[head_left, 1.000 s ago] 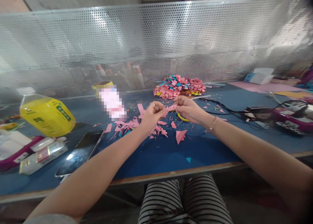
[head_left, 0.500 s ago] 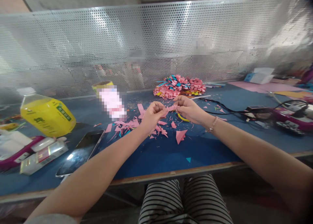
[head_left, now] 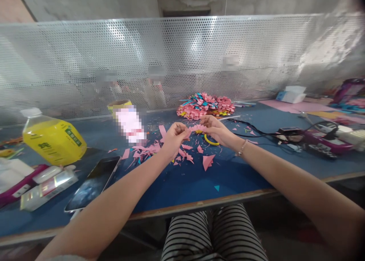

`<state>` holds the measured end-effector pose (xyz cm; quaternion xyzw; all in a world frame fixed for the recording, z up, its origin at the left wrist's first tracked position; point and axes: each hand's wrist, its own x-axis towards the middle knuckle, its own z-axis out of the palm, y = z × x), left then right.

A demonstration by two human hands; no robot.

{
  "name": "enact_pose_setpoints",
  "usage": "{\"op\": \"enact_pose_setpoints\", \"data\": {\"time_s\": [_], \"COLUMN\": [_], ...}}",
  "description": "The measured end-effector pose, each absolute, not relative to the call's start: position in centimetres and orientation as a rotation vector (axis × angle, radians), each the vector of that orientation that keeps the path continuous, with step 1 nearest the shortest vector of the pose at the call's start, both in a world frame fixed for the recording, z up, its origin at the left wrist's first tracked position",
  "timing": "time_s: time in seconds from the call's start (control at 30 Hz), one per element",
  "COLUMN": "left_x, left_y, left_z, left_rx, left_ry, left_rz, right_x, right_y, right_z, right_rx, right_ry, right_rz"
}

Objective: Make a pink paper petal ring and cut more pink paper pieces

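Between my two hands stretches a pink folded paper strip [head_left: 198, 128] with a jagged, fringed edge. The fingers of my left hand [head_left: 176, 136] pinch its left end. At its right end, my right hand [head_left: 218, 129] grips it between thumb and fingers. Below the strip, a yellow scissors handle [head_left: 211, 140] lies partly hidden by my right hand. Pink paper scraps [head_left: 146, 150] are scattered beside my left hand, and a larger folded pink piece [head_left: 208, 162] lies nearer to me. Behind my hands sits a pile of fringed paper strips [head_left: 203, 104], mostly pink with some blue and yellow.
On the left stand a bottle of yellow liquid [head_left: 54, 139], a phone [head_left: 94, 185], a small box [head_left: 48, 188] and a propped, blurred-out screen [head_left: 129, 124]. Black cables [head_left: 256, 128] run to a purple power strip [head_left: 327, 141] at right. A perforated metal panel [head_left: 182, 59] closes the back.
My hands have drawn slightly apart, and more of the pink strip's jagged edge shows between them. The camera view has tilted up a little, bringing in an exit sign.
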<state>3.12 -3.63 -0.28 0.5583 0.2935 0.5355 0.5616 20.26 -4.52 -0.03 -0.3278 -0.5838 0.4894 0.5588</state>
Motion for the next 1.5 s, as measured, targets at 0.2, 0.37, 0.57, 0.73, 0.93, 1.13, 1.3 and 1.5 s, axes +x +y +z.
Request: {"op": "enact_pose_setpoints", "data": {"time_s": [0.2, 0.37, 0.57, 0.73, 0.93, 1.13, 1.3, 1.5], "left_x": [2.6, 2.4, 2.4, 2.7, 2.7, 2.7, 2.8, 2.9], "left_y": [-2.7, -2.2, -2.4, -2.8, -2.9, -2.9, -3.2, -3.3], "left_z": [-0.3, -0.3, -0.3, -0.3, -0.4, -0.6, -0.5, -0.4], "left_rx": [1.233, 1.185, 1.186, 1.215, 1.275, 1.321, 1.339, 1.342], "left_ry": [0.681, 0.695, 0.687, 0.683, 0.713, 0.679, 0.694, 0.710], "left_rz": [1.335, 1.368, 1.355, 1.344, 1.344, 1.328, 1.326, 1.326], "right_x": [20.0, 18.5, 17.8, 18.1, 17.7, 17.4, 17.4, 17.5], "right_y": [-2.4, -1.2, -2.2, -3.0, -3.3, -3.8, -4.1, -4.2], "right_z": [0.2, 0.3, -0.6, -0.7, -0.7, -0.7, -0.5, -0.5], "right_rx": [-0.824, -0.752, -0.670, -0.721, -0.672, -0.679, -0.682, -0.662], "right_ry": [-1.280, -1.106, -1.110, -1.131, -1.170, -1.149, -1.119, -1.111], "right_rz": [1.066, 1.084, 1.209, 1.322, 1.328, 1.338, 1.372, 1.399]}}
